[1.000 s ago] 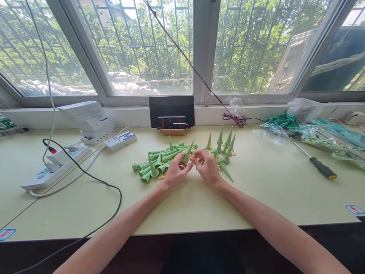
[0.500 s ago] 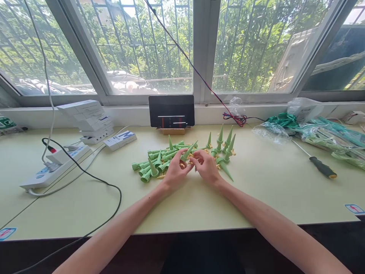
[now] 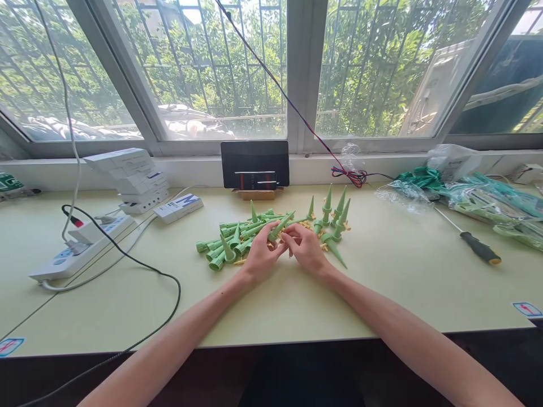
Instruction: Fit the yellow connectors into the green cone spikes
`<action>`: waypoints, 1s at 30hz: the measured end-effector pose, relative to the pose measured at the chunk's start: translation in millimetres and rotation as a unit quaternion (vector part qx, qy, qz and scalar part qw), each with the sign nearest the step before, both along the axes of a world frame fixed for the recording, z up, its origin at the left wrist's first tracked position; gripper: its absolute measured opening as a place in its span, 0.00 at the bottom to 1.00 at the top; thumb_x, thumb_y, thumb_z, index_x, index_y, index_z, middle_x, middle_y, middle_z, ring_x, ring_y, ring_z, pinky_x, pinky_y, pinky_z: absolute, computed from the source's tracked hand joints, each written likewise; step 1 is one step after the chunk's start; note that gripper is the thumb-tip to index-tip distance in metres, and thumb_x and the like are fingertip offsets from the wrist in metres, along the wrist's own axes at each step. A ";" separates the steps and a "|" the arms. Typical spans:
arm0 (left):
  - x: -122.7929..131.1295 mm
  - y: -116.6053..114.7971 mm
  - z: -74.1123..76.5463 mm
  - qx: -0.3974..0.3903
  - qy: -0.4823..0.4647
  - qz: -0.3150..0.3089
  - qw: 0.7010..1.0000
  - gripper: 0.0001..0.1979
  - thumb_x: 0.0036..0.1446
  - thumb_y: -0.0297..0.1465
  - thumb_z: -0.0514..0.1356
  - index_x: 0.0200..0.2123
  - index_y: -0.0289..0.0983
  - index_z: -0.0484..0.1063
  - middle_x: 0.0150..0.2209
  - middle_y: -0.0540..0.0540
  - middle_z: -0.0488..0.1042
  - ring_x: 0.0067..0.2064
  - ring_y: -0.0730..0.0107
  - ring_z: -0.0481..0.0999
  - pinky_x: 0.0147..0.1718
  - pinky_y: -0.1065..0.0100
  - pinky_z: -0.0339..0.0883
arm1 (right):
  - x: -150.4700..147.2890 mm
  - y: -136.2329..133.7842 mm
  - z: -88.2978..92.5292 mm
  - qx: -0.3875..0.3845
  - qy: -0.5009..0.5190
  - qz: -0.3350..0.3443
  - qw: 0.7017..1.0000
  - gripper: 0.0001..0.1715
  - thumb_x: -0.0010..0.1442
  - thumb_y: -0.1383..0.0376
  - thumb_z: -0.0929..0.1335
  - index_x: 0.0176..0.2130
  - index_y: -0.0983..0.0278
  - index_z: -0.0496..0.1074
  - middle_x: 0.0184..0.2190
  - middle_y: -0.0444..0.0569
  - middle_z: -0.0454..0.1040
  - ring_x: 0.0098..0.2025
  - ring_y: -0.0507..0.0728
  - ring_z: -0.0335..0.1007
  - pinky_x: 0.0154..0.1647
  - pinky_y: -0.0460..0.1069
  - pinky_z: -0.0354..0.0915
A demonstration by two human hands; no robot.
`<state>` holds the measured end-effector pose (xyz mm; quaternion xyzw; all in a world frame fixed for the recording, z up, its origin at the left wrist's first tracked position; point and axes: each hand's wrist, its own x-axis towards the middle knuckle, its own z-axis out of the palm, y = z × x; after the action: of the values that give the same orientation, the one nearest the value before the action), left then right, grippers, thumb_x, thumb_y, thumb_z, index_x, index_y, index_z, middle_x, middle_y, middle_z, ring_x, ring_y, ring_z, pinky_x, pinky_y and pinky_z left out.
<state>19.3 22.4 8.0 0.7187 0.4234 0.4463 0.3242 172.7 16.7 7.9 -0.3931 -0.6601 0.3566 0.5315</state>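
My left hand (image 3: 262, 252) is closed round a green plastic cone-shaped spike (image 3: 280, 225), its tip slanting up to the right. My right hand (image 3: 306, 246) meets it at the fingertips, thumb and forefinger pinched; what they grip is hidden, though small yellow parts show close by. To the left of the hands lies a pile of green tubes and cones (image 3: 231, 240). On the right, several green spikes with yellow pieces (image 3: 340, 221) stand upright, and another spike (image 3: 336, 252) lies tilted toward me.
A dark tablet (image 3: 254, 155) leans on a stand at the back. White boxes (image 3: 138, 178) and a power strip (image 3: 87, 246) with cables are on the left. A screwdriver (image 3: 479, 247) and plastic bags (image 3: 492, 200) lie on the right.
Both hands stay almost in place. The fingers have shifted slightly around the spike, and the yellow bits between the hands show less than before.
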 end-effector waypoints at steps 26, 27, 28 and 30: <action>2.9 -4.7 4.5 0.026 0.069 0.027 0.997 0.23 0.55 0.35 0.61 0.53 0.33 0.67 0.33 0.48 0.71 0.23 0.79 0.61 0.22 0.73 0.60 | -1.2 0.0 -1.8 0.007 -0.077 0.008 0.997 0.29 0.66 0.47 0.61 0.23 0.63 0.66 0.13 0.41 0.64 0.17 0.51 0.63 0.23 0.47 0.60; 2.7 -4.4 4.2 0.028 0.069 0.027 0.997 0.23 0.55 0.35 0.61 0.52 0.33 0.67 0.34 0.48 0.71 0.23 0.79 0.61 0.22 0.73 0.60 | -1.1 0.1 -2.3 0.008 -0.077 0.008 0.997 0.29 0.66 0.47 0.61 0.23 0.63 0.65 0.13 0.41 0.64 0.17 0.51 0.62 0.23 0.47 0.60; 2.6 -4.0 3.7 0.028 0.069 0.027 0.997 0.22 0.55 0.36 0.61 0.52 0.33 0.67 0.34 0.48 0.72 0.23 0.79 0.61 0.22 0.73 0.60 | -1.1 0.3 -2.7 0.009 -0.078 0.008 0.997 0.30 0.67 0.47 0.61 0.22 0.62 0.64 0.13 0.41 0.63 0.17 0.51 0.62 0.24 0.47 0.60; 2.5 -3.3 2.9 0.029 0.070 0.028 0.997 0.22 0.55 0.36 0.61 0.51 0.34 0.68 0.35 0.48 0.72 0.23 0.79 0.61 0.23 0.72 0.61 | -1.0 0.6 -3.4 0.013 -0.080 0.005 0.997 0.30 0.67 0.46 0.60 0.21 0.62 0.62 0.13 0.41 0.63 0.18 0.52 0.62 0.25 0.47 0.60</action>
<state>21.8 19.1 10.9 0.7450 0.4520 0.4161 0.2599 171.7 17.3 4.5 -0.4104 -0.7068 0.3184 0.4802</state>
